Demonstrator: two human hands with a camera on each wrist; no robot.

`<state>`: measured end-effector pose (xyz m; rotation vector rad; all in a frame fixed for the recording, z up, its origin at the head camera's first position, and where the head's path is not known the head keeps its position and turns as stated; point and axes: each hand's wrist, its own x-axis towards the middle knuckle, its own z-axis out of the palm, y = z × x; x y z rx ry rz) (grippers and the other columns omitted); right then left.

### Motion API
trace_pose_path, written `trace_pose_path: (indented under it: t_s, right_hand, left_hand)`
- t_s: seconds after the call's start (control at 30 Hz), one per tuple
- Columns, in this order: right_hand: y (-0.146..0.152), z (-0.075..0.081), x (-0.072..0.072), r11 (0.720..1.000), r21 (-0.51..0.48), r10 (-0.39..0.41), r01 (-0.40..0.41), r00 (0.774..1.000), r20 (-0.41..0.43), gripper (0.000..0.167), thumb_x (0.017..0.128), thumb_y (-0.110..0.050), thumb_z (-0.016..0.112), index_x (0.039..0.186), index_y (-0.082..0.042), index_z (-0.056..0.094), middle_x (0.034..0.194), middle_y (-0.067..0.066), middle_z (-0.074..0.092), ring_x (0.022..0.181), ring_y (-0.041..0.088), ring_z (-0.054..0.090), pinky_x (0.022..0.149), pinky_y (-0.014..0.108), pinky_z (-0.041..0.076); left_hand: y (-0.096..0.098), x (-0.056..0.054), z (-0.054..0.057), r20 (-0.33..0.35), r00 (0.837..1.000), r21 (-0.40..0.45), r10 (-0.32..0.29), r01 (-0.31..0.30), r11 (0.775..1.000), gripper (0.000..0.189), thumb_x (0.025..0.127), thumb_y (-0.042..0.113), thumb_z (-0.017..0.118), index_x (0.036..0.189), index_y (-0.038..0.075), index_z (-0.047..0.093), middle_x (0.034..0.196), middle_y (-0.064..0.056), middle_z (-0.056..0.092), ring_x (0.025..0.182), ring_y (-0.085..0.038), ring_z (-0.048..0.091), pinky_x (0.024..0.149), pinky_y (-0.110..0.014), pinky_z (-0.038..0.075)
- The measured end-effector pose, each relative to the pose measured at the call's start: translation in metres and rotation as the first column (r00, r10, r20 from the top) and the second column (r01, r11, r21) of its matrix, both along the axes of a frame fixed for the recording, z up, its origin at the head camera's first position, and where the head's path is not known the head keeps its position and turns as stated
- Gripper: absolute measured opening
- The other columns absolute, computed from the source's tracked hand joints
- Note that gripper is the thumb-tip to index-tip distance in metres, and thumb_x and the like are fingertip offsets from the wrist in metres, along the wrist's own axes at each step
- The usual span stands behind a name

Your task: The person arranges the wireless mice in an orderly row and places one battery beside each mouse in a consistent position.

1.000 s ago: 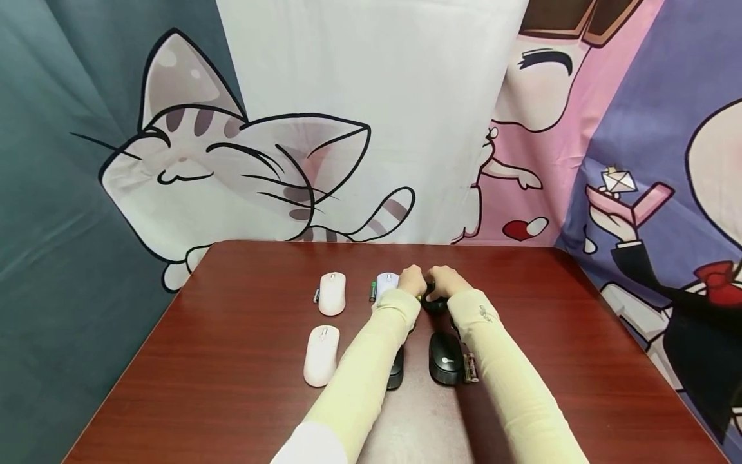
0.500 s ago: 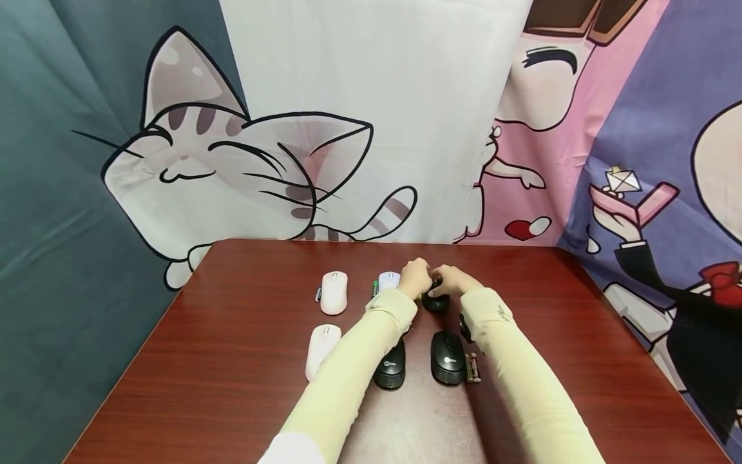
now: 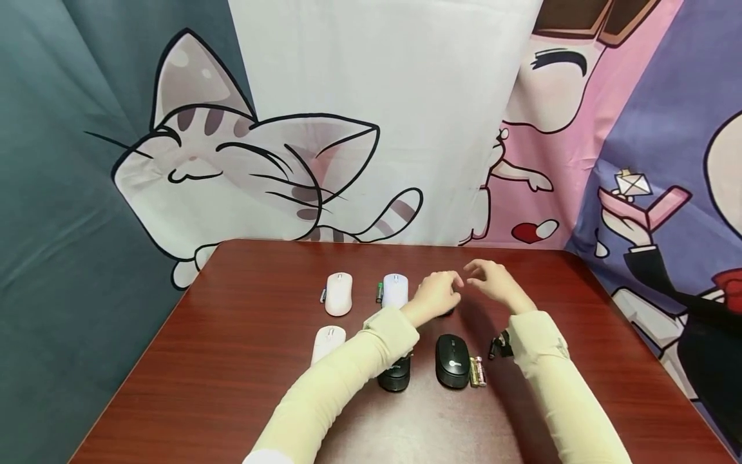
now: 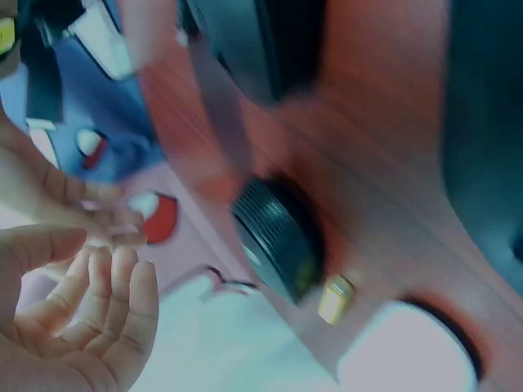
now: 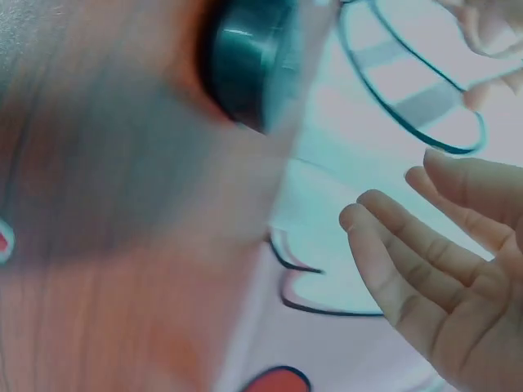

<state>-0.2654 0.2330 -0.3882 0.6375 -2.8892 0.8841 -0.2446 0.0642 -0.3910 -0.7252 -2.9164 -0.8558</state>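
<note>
My left hand (image 3: 435,295), fingers loosely bent and holding nothing, hovers over the back-right black mouse (image 4: 282,237). In the head view that hand hides most of this mouse. Just to the right, my right hand (image 3: 495,283) is also raised off the table, with its fingers apart and nothing in them; in the right wrist view the black mouse (image 5: 253,61) lies away from the fingers. A yellow battery (image 4: 335,300) sits beside the mouse, between it and a pale mouse (image 4: 409,351).
Back row: a white mouse (image 3: 339,294) and a pale lavender mouse (image 3: 395,290) with a green battery (image 3: 380,292) beside it. Front row: a white mouse (image 3: 328,341) partly behind my left sleeve, a black mouse (image 3: 394,374), and another black mouse (image 3: 453,361) with two batteries (image 3: 478,372).
Both hands, earlier together at the back-right black mouse, have come off it. The right hand has moved right; the left has shifted slightly right and nearer. The mice stay where they were.
</note>
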Motion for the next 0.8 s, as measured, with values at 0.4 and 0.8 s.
trace_pose_path:
  t_s: [0.4,0.8]
  right_hand:
    - [0.009,0.029,0.059,0.996,-0.072,-0.072,0.058,0.976,-0.205,0.017,0.085,0.004,0.06,0.102,0.0,0.063,0.088,0.017,0.069,0.072,0.021,0.06,0.064,0.031,0.046]
    - [0.022,0.033,0.082,0.985,-0.135,-0.14,0.104,0.946,-0.292,0.015,0.086,0.003,0.06,0.099,-0.003,0.065,0.087,0.013,0.069,0.07,-0.008,0.052,0.06,0.013,0.042]
  left_hand:
    - [0.024,0.048,0.008,-0.081,0.972,-0.122,-0.22,0.21,0.97,0.01,0.088,0.019,0.063,0.096,0.018,0.068,0.07,0.009,0.064,0.06,0.001,0.054,0.053,-0.012,0.037]
    - [0.06,0.049,-0.024,-0.017,0.979,-0.321,-0.205,0.189,0.928,0.007,0.087,0.02,0.063,0.091,0.024,0.068,0.083,0.012,0.067,0.072,-0.004,0.062,0.058,-0.019,0.046]
